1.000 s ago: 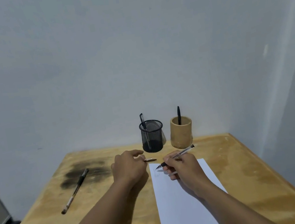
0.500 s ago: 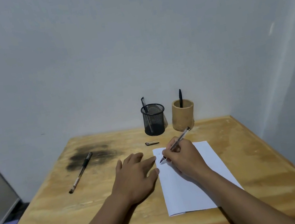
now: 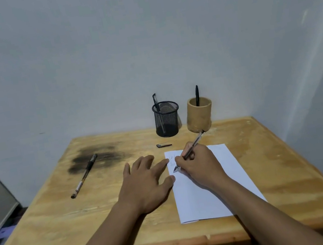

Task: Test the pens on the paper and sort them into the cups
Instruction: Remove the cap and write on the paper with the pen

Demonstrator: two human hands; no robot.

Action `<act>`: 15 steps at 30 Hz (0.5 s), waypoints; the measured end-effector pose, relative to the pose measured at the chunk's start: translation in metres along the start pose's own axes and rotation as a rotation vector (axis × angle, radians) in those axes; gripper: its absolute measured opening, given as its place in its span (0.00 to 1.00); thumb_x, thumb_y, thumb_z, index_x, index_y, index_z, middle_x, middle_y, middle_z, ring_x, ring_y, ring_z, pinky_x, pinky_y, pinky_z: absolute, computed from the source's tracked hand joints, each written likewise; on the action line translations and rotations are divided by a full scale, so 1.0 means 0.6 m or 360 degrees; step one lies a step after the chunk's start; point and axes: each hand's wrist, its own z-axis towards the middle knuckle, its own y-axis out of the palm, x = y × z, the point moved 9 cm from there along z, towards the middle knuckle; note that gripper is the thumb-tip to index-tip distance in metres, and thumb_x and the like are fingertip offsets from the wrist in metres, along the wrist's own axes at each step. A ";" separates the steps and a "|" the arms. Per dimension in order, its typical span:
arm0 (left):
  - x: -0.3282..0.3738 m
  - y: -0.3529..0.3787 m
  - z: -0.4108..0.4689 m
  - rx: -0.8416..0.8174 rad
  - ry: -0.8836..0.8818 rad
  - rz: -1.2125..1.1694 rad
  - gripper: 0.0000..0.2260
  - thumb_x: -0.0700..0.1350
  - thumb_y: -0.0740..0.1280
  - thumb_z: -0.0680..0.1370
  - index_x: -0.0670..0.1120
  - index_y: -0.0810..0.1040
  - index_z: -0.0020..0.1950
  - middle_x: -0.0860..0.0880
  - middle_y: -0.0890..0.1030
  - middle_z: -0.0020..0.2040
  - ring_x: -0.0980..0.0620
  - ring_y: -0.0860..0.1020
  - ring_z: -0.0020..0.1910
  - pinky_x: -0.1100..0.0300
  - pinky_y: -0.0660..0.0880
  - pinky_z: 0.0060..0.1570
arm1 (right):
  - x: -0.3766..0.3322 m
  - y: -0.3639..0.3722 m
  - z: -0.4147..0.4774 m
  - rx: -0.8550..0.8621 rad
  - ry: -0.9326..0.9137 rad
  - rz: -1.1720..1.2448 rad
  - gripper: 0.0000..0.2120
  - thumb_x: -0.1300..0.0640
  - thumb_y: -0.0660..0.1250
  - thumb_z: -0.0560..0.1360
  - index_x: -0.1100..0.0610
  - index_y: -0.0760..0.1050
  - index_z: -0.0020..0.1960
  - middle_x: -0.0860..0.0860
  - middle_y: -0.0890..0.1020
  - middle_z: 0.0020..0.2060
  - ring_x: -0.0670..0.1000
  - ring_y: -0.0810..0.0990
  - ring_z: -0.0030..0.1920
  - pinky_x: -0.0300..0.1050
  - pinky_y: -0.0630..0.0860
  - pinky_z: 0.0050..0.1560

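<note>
A wooden table (image 3: 274, 178) stands against a pale wall, seen from above by the person seated at it. A white sheet of paper (image 3: 194, 203) lies under the right hand (image 3: 201, 167), which is clenched around a pen (image 3: 192, 146), its tip touching the paper's upper left corner beside faint scribbles. Just left of that grip, the left hand (image 3: 145, 181) lies flat and released, fingers spread, its fingertips touching the paper's left edge. Beyond the grip stand a black mesh cup (image 3: 166, 119) and, to its right, a bamboo cup (image 3: 199, 117), each holding one pen. Far left of the grip, a second pen (image 3: 83, 176) lies across a dark stain (image 3: 108, 156). Between grip and mesh cup lies a small pen cap (image 3: 163, 145).
</note>
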 end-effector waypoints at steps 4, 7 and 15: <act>0.000 0.000 -0.001 0.0007 0.0001 0.0001 0.28 0.68 0.50 0.76 0.65 0.59 0.76 0.52 0.62 0.78 0.49 0.54 0.78 0.39 0.47 0.75 | -0.005 -0.004 -0.002 0.0041 0.0018 0.0015 0.09 0.50 0.70 0.78 0.56 0.80 0.49 0.49 0.84 0.39 0.47 0.83 0.39 0.37 0.76 0.35; -0.001 0.001 -0.001 0.0005 0.0003 -0.0005 0.29 0.68 0.50 0.76 0.65 0.59 0.76 0.52 0.62 0.78 0.49 0.54 0.78 0.39 0.47 0.75 | -0.003 0.000 -0.004 -0.0007 0.0048 -0.0009 0.08 0.51 0.71 0.77 0.56 0.80 0.47 0.49 0.84 0.37 0.49 0.83 0.39 0.42 0.80 0.38; -0.001 0.002 0.001 0.0010 0.0010 0.0033 0.30 0.69 0.47 0.75 0.65 0.58 0.77 0.51 0.62 0.78 0.49 0.55 0.78 0.38 0.49 0.75 | -0.005 -0.006 -0.008 0.0010 0.0061 0.0011 0.06 0.53 0.71 0.77 0.55 0.78 0.45 0.49 0.83 0.38 0.48 0.82 0.39 0.37 0.75 0.36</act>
